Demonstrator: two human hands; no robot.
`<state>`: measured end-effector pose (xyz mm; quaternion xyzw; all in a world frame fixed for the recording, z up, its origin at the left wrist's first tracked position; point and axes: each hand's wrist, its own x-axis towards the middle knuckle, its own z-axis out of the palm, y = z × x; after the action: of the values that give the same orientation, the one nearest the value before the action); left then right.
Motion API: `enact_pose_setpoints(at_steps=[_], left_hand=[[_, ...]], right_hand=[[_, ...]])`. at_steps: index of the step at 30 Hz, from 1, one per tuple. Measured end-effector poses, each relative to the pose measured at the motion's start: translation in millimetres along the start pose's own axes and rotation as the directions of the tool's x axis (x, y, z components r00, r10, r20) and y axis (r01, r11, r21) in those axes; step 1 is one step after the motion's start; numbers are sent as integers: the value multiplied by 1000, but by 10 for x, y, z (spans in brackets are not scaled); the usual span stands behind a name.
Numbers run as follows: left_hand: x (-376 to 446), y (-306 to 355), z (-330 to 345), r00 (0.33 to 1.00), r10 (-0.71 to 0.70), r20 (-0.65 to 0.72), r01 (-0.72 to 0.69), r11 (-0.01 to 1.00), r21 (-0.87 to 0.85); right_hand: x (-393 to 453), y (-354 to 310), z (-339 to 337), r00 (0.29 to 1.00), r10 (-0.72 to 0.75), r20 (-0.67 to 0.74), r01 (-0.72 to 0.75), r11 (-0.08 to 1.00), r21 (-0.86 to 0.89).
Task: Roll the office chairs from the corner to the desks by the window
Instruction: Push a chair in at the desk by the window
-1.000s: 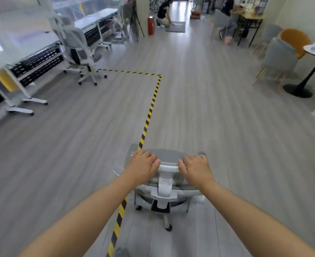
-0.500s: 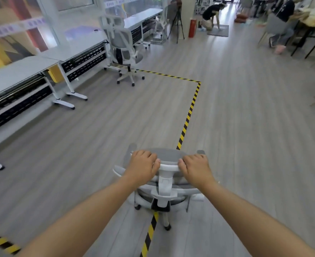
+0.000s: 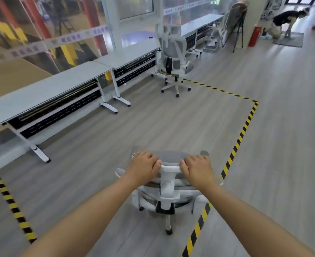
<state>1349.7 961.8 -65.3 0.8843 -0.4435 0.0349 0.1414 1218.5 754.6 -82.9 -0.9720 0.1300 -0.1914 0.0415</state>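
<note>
Wood-look floor (image 3: 282,145) marked with yellow-black tape (image 3: 240,140). Row of white counters (image 3: 64,86) along the window, left side. Second office chair (image 3: 174,58) stands upright beside the far counter, on the tape line. Near office chair (image 3: 166,184), grey mesh and white frame, sits inside the taped zone, well apart from the counters. Left hand (image 3: 144,166) and right hand (image 3: 196,168) each curl over its top rail, gripping.

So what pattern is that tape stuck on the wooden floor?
Diagonal yellow and black stripes on the floor tape, shown best in the head view, the only one.
</note>
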Motion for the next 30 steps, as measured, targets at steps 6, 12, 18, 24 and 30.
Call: enact_pose_setpoints(at_steps=[6, 12, 18, 24, 30], left_hand=[[920, -862, -7, 997, -68, -41, 68, 998, 9], [1925, -1908, 63, 979, -94, -180, 109, 991, 72], [2950, -2970, 16, 978, -84, -192, 100, 992, 72], [3926, -4039, -43, 976, -63, -208, 78, 995, 67], [4895, -5016, -106, 975, -43, -217, 64, 994, 90]], right_hand=[[1330, -44, 514, 998, -62, -3, 62, 997, 34], [2731, -172, 1105, 997, -74, -13, 75, 995, 68], [4090, -364, 1644, 998, -62, 27, 61, 998, 20], [5442, -559, 2170, 997, -49, 62, 49, 999, 0], [6690, -712, 2650, 999, -39, 37, 39, 999, 10]])
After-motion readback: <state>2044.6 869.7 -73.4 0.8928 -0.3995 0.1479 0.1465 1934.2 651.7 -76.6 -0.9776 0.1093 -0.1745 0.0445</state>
